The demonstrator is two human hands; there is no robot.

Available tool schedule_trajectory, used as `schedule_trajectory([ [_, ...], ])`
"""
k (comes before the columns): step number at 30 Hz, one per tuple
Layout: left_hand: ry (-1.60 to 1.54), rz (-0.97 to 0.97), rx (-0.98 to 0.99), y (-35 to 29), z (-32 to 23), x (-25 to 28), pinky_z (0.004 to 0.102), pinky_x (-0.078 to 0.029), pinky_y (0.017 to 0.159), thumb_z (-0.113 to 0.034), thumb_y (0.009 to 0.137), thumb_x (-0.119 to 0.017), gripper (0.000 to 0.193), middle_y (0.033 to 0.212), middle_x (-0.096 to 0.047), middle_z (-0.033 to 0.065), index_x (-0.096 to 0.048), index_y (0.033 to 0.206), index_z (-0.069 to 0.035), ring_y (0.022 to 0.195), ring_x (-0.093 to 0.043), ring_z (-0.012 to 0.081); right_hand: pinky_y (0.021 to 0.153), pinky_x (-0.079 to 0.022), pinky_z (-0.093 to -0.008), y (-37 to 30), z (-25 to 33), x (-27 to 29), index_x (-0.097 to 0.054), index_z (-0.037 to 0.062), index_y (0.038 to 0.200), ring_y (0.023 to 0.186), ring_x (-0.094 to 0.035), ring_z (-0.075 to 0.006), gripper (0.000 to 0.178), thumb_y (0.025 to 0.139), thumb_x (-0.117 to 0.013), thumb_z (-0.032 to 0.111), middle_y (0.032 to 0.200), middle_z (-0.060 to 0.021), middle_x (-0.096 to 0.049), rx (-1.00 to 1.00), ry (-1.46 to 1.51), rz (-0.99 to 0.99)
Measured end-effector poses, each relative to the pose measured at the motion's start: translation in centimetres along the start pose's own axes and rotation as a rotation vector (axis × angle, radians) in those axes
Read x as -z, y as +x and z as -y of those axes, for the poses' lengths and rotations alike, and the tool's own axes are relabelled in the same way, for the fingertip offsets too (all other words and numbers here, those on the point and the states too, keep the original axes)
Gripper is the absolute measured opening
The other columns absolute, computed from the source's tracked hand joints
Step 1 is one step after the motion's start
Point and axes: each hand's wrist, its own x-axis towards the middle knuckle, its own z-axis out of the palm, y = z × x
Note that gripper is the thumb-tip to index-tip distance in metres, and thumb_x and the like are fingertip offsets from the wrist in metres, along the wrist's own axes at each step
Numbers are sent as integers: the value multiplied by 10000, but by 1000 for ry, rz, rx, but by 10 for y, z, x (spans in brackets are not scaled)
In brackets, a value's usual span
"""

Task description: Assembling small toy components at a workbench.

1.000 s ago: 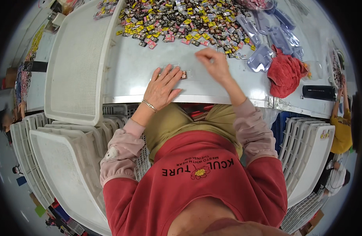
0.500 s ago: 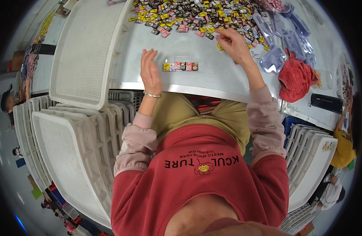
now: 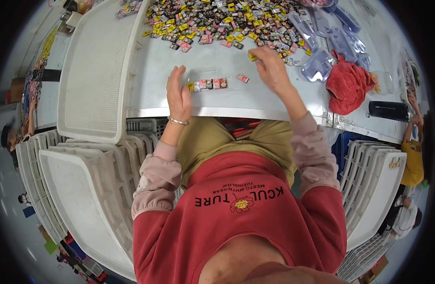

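Note:
My left hand (image 3: 179,97) is held over the table with fingers stretched out and nothing in it. Beside it, a row of small yellow, white, pink and black blocks (image 3: 209,84) sits in a shallow clear plastic case (image 3: 209,75). One pink block (image 3: 242,77) lies apart, to the right of the row. My right hand (image 3: 274,71) is farther right, near the pile's front edge, with bent fingers; thumb and forefinger close about a small yellow block (image 3: 252,57). A large heap of small coloured blocks (image 3: 217,23) covers the far table.
A white mesh tray (image 3: 96,71) stands at the left edge of the table (image 3: 156,102). Clear plastic trays (image 3: 316,64), a red cloth (image 3: 347,90) and a black cylinder (image 3: 388,110) lie at right. White crates (image 3: 85,189) are stacked on both sides; other people work beyond.
My right hand has come down and left to the yellow block. A pink block now lies right of the row. My left hand stays beside the case; the whole view has shifted slightly.

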Motion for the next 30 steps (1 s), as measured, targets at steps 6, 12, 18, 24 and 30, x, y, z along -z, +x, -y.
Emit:
schedule_trajectory([
  [6, 103, -11, -97, 2, 1, -1, 414, -341, 1070, -5, 817, -480, 393, 1252, -565, 167, -568, 1199, -16, 1258, -469, 373, 908, -465, -409, 12, -13, -2, -604, 41, 1136, 1060, -555, -342, 363, 781, -577, -30, 1147, -139, -587, -20, -112, 175],
  [12, 323, 135, -299, -1, -16, -2, 474, -341, 1032, -71, 768, -594, 351, 1184, -585, 121, -625, 1117, -48, 1222, -477, 375, 941, -461, -408, -9, 16, 4, -584, 32, 1183, 1067, -547, -342, 425, 761, -598, -16, 1215, -136, -550, 119, 89, 183],
  [18, 248, 88, -248, 0, -9, -4, 446, -358, 1009, -16, 771, -559, 373, 1168, -593, 119, -613, 1139, -35, 1207, -492, 363, 873, -476, -398, -11, 17, 0, -601, 15, 1131, 1009, -565, -331, 392, 741, -602, -22, 1113, -122, -567, 201, 120, 379],
  [24, 181, 27, -181, 0, -4, -2, 434, -355, 1007, -11, 793, -531, 369, 1177, -592, 131, -599, 1155, -18, 1195, -497, 365, 736, -503, -380, -12, 24, -3, -622, 5, 1020, 836, -611, -286, 282, 740, -648, 26, 949, -114, -582, 68, 164, 332],
  [30, 227, 91, -230, 1, -11, -1, 436, -352, 1021, -66, 823, -553, 353, 1191, -590, 138, -592, 1170, -19, 1198, -495, 360, 669, -499, -334, -6, 35, 4, -621, 14, 989, 720, -596, -211, 266, 734, -689, 43, 868, -96, -577, -58, 380, 315],
])
